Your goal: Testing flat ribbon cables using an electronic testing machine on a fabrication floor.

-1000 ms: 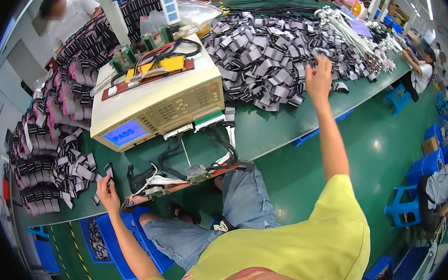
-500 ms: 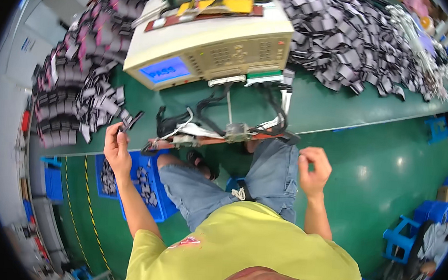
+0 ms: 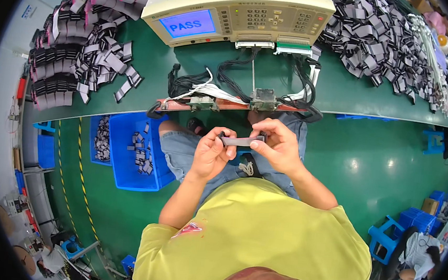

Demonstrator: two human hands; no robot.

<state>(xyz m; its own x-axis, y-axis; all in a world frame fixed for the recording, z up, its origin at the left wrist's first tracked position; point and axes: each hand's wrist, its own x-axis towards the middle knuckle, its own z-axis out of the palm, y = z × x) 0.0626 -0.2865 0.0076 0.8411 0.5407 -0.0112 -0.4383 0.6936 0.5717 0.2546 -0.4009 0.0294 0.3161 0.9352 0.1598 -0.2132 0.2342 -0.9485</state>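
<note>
A green bench [image 3: 343,91] ran across the top of the view, over a green floor [image 3: 379,168] in a workshop. On it stood a cream tester [image 3: 239,12] with a lit blue screen [image 3: 187,24], and black wires [image 3: 239,80] ran from its front down to a small fixture [image 3: 264,98] at the bench edge. Heaps of grey ribbon cables lay to the left [image 3: 77,65] and to the right [image 3: 384,42]. A blue bin [image 3: 127,169] (a few cables in it) sat on the floor beneath the bench.

The person held a short grey cable [image 3: 242,141] level over the lap, just below the fixture. The left hand [image 3: 212,155] pinched its left end between thumb and fingers; the right hand [image 3: 278,147] pinched its right end, fingers curled close.
</note>
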